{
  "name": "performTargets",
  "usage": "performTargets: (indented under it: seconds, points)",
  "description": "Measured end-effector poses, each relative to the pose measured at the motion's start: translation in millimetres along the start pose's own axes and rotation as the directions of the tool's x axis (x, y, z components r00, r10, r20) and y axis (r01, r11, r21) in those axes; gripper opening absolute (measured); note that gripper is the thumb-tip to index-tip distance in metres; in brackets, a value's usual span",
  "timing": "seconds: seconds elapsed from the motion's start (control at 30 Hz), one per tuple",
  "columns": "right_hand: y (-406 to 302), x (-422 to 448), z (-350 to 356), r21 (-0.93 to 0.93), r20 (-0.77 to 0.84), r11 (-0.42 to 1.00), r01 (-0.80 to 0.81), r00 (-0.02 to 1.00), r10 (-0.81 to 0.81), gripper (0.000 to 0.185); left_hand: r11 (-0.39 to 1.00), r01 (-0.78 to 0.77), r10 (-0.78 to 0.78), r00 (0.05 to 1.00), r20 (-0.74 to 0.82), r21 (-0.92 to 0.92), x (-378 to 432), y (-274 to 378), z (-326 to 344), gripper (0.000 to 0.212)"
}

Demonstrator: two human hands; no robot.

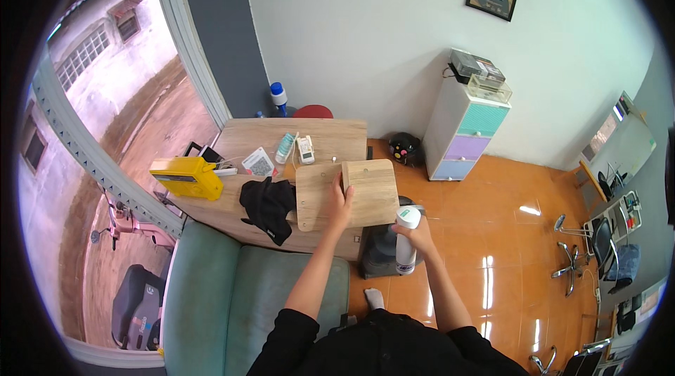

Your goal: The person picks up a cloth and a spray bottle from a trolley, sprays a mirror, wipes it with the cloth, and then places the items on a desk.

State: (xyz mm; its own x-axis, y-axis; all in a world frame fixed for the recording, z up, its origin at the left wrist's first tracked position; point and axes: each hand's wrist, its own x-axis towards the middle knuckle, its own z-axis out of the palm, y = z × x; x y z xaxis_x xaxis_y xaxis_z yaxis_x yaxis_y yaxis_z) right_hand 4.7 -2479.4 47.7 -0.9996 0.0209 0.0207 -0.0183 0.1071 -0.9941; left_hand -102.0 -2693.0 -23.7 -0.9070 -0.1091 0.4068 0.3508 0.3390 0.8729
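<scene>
My left hand (340,204) grips the raised middle part of a wood-grain board piece (372,188) at the near right corner of the desk (337,130). The thumb is on one side and the fingers are on the other. In my right hand (419,236) is a white bottle (406,254) with a white top and printed writing near its base. It stays just off the right edge of the board piece, above a dark grey container (381,247) on the floor. A black cloth item (269,207), perhaps a cap, lies left of the board piece.
The desk also bears a yellow radio (187,178), a printed code card (259,163), a clear bottle (285,147) and a white remote control (305,149). A green sofa (285,281) sits near my left. A drawer cabinet (464,128) and black helmet (405,148) stand beyond.
</scene>
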Motion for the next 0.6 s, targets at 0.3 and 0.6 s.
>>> performTargets:
  seconds: [0.3, 0.6]
  points:
    - [-16.5, 21.2, 48.8, 0.133, 0.149, 0.991, -0.013, 0.989, -0.007, 0.024, 0.999, 0.033, -0.031, 0.998, -0.050, 0.028, -11.7, 23.7, -27.6, 0.060]
    - [-80.1, 14.3, 156.2, 0.233, 0.293, 0.971, 0.060, 0.948, -0.128, 0.026, 0.919, 0.167, -0.096, 0.973, 0.208, -0.357, -67.8, 63.3, -133.9, 0.038]
